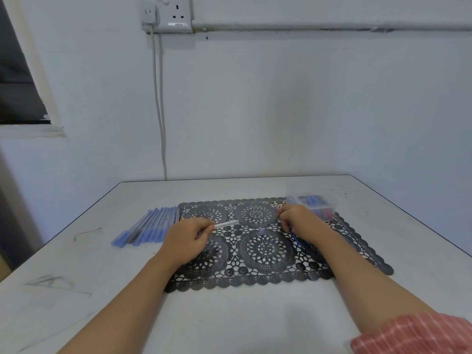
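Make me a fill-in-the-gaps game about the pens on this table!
The left hand pinches a clear pen tube over the ____ lace placemat.
The row of capped pens lies on the placemat's ____ side.
The right hand grips a thin ____ refill beside the plastic tub.
Missing words: black, left, blue.

The left grip [187, 237] pinches a clear pen barrel [226, 224] over the black lace mat [265, 249]. The right grip [297, 218] holds a thin blue rod [297, 240]. A small blue cap [261, 231] lies between them, and blue pens [150, 227] line the worktop [229, 315] to the left.
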A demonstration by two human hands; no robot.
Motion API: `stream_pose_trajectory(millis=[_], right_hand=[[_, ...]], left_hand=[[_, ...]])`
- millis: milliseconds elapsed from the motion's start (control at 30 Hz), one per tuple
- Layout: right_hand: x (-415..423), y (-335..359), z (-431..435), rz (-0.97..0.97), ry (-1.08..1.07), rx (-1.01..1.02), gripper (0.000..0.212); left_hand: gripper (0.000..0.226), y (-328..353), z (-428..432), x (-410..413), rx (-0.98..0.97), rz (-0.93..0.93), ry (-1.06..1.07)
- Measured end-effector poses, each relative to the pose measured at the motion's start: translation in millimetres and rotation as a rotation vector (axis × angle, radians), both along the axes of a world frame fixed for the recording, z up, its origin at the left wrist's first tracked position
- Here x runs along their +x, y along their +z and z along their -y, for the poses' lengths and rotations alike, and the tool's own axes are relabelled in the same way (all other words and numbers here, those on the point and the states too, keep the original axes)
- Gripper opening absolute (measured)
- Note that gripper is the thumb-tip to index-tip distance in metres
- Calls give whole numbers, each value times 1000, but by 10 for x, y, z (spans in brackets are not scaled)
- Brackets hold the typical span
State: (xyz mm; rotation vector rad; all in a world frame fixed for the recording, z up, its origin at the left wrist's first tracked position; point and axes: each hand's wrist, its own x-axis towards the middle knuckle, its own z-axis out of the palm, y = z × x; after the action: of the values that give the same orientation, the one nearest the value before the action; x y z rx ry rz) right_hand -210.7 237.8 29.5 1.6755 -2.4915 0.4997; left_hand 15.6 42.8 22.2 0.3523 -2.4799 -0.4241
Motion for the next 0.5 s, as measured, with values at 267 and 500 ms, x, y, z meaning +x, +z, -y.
stream_pose_trajectory(millis=[267,500], right_hand=[[21,-30,73,58,-48,-136,37],[71,396,118,204,-433,-687,34]], left_hand=[[20,-9,-3,-3,-12,3,7],[22,-14,-17,14,10,11,14]])
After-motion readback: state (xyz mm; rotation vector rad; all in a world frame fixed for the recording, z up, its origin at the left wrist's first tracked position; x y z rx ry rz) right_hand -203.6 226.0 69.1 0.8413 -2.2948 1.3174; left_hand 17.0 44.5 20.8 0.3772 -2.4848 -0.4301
